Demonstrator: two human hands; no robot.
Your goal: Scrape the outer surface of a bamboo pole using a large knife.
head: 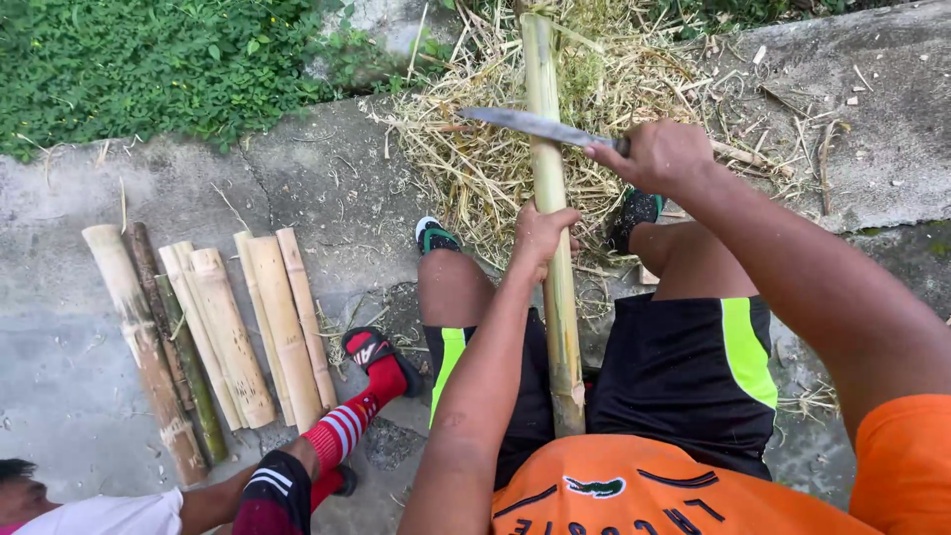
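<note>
I see my left hand [540, 236] wrapped tight around a long bamboo pole [551, 198], which runs between my knees; its near end rests just above my orange shirt [684, 490], and its far end is cut off by the top edge. My right hand [662, 157], up and to the right of the left, is clenched on the handle of a long knife [540, 127]; the handle itself is hidden inside the fist. The blade lies across the pole above the left hand, touching it, though I cannot tell how deep it sits. Behind both hands is a heap of dry shavings [466, 168], which hides the ground there. Far to the left of my left hand, a row of cut bamboo pieces [213, 337] lies on the concrete [327, 188]. Below it, another person's leg in a red striped sock [347, 426] reaches in, the body mostly cut off at the bottom edge.
</note>
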